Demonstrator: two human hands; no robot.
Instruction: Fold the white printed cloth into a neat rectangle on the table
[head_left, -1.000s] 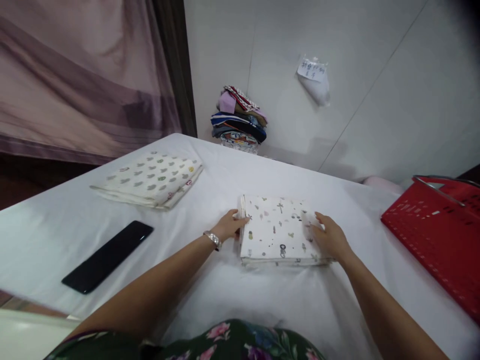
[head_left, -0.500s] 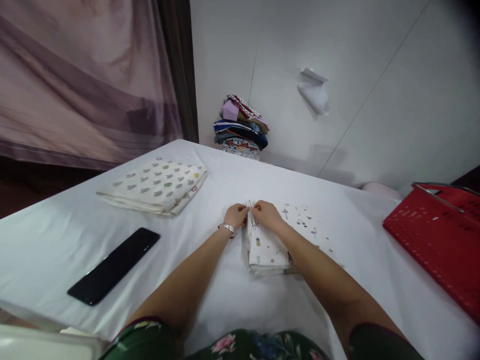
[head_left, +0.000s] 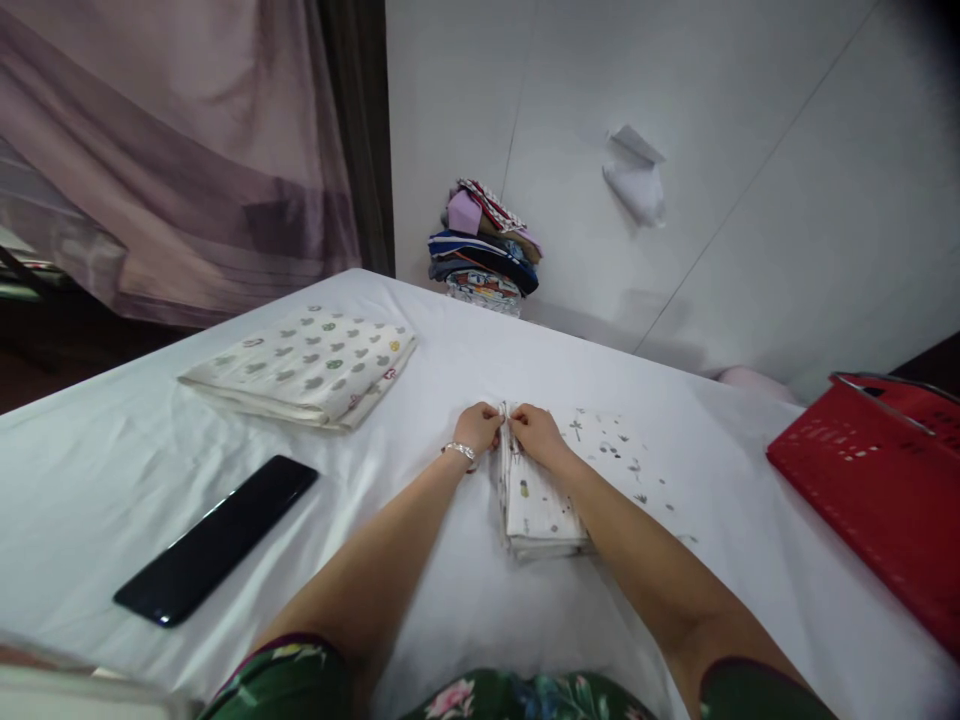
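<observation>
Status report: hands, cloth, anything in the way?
Left hand and right hand pinch the folded cloth at its far left corner. Phone lies apart, left.

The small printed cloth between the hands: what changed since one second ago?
The right hand crossed from the printed cloth's right edge to its far-left corner, meeting the left hand; both now pinch that corner. The second folded cloth, black phone and red basket stayed put.
</observation>
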